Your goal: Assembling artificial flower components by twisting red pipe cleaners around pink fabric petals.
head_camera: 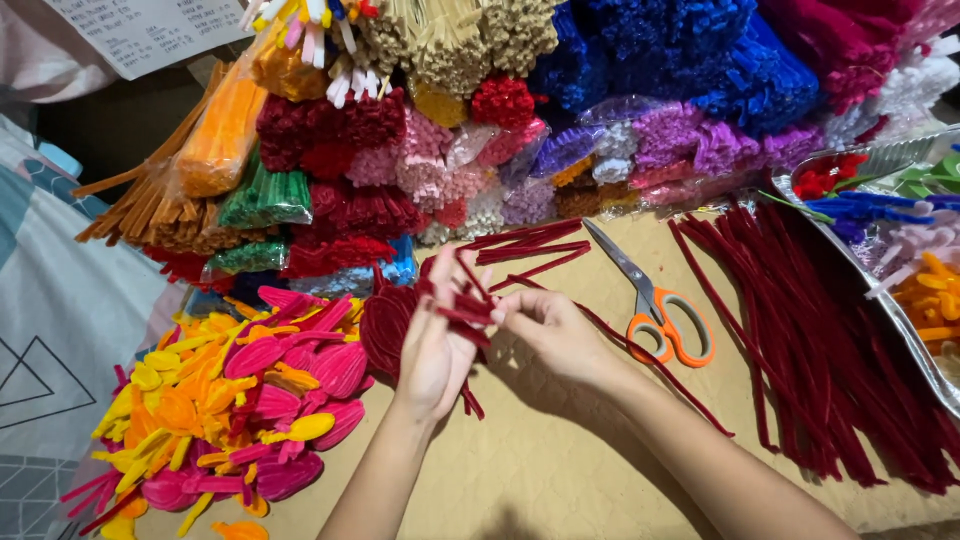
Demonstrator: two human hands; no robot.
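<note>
Hands meet at the centre of the frame over the tan work surface (560, 470). My left hand (437, 345) is raised with palm turned toward me, fingers partly spread, and it grips a cluster of dark red pipe cleaner pieces (462, 305); several short ends stick up and out between the fingers. My right hand (553, 330) comes in from the lower right and pinches the right-hand end of the same cluster between thumb and forefinger, remaining fingers curled. The held pieces run roughly left to right, tilting up toward the upper right, so their long axis lies across the gap between both hands; the left hand carries most of them. A coiled dark red piece (385, 325) sits just left of my left palm; I cannot tell whether it touches the hand. Loose dark red stems (810, 350) lie in a long spread at the right of the frame, nearer my right hand. Orange-handled scissors (655, 305) lie just beyond my right hand, blades pointing to the upper left. Pink, yellow and orange shaped pieces (230, 400) are heaped at the lower left. Bagged bundles in many colours (420, 150) are stacked across the top.
</note>
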